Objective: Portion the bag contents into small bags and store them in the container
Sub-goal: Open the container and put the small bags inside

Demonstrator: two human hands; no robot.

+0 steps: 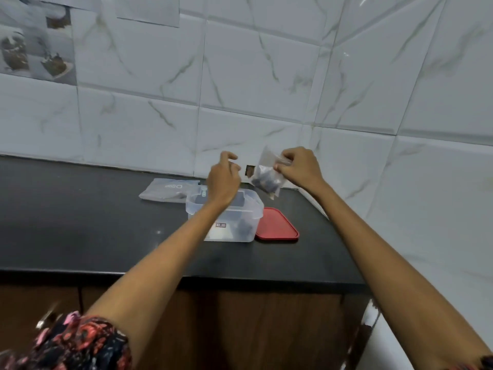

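My right hand [300,166] pinches the top of a small clear bag [266,178] holding dark pieces, lifted above the black counter [93,222]. My left hand [222,180] hovers just left of the bag with loosely curled fingers, holding nothing. Below it stands an open clear plastic container [226,228] with dark contents inside. A large grey bag [168,189] lies flat behind the container on the left.
A red lid [277,224] lies on the counter right of the container. White tiled walls close in behind and on the right. The counter's front edge runs above brown cabinet doors [253,329]. Paper sheets hang on the wall at upper left.
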